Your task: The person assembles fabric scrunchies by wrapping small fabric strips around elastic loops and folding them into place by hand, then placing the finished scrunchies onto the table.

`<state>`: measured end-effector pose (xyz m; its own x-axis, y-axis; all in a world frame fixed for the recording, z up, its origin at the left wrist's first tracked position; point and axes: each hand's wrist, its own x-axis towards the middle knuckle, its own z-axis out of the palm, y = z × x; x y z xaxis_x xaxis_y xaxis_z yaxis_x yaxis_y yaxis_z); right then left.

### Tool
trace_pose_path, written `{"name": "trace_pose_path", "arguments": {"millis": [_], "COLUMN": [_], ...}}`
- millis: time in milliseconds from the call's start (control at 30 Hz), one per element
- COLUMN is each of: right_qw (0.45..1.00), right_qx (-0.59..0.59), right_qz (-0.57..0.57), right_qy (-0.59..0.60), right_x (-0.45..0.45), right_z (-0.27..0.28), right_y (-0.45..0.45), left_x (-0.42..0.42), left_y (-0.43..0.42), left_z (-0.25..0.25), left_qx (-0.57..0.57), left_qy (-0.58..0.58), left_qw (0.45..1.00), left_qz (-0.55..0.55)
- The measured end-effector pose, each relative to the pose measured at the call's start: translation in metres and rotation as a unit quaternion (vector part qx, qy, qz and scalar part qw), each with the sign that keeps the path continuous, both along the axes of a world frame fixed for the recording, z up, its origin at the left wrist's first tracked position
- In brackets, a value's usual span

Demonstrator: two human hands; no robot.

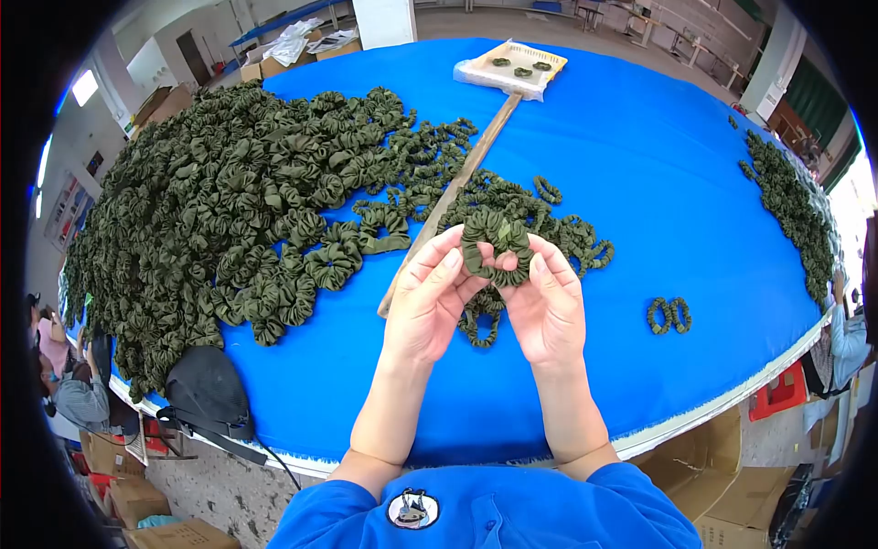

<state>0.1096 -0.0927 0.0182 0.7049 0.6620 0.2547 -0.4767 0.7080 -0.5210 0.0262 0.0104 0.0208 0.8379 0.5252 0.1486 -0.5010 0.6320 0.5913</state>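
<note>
Between my two hands I hold up a dark green fabric scrunchie (483,240), its loop facing me. My left hand (430,293) pinches its left side with thumb and fingers. On the other side, my right hand (546,302) grips its right edge the same way. Behind and below the hands lies a loose heap of thinner green scrunchies (572,240), partly hidden by my fingers. A large mound of fuller green scrunchies (229,174) covers the left of the table. Two thin scrunchies (669,316) lie side by side on the right.
The blue-covered table (658,201) carries a long wooden stick (457,183) that reaches to a pale plastic basket (512,69) holding several scrunchies. Another green pile (786,201) lines the right edge. A black bag (208,393) rests at the front left. Other people sit at both sides.
</note>
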Motion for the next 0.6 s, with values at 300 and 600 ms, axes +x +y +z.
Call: {"name": "trace_pose_path", "arguments": {"millis": [300, 600], "right_qw": [0.999, 0.991], "right_qx": [-0.030, -0.109], "right_qz": [0.002, -0.051], "right_qy": [0.013, -0.051], "right_x": [0.000, 0.001], "right_z": [0.000, -0.004], "right_y": [0.001, -0.001], "left_x": [-0.001, -0.005], "left_y": [0.001, -0.004], "left_z": [-0.002, -0.011], "left_qx": [-0.003, 0.034], "left_qy": [-0.022, -0.027], "left_qw": [0.999, 0.998], "left_qz": [-0.029, -0.035]}}
